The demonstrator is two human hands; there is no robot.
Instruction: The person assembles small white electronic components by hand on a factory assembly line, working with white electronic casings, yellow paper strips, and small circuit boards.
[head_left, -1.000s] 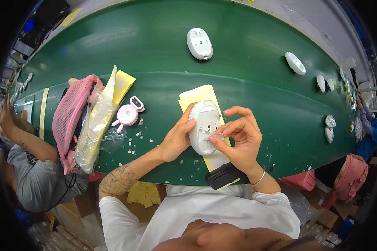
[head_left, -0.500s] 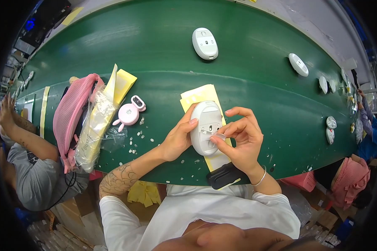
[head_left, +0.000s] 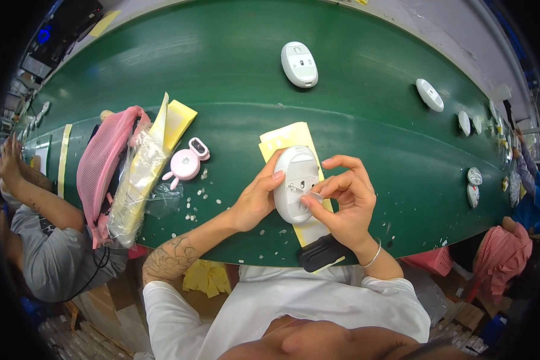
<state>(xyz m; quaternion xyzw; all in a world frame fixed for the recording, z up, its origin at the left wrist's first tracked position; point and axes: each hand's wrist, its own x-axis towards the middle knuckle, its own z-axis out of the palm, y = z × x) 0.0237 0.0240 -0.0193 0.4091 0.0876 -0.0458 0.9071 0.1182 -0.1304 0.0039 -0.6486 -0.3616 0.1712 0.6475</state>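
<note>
Head: green tabletop (head_left: 234,135), seemingly cluttered floor (head_left: 125,324)

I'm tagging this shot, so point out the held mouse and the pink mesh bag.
Held mouse (head_left: 294,177), head view: middle of its upturned underside.
Pink mesh bag (head_left: 103,156), head view: its mesh side.

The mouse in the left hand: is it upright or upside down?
Upside down: the mouse shows its flat bottom, with a small dark hole.
</note>
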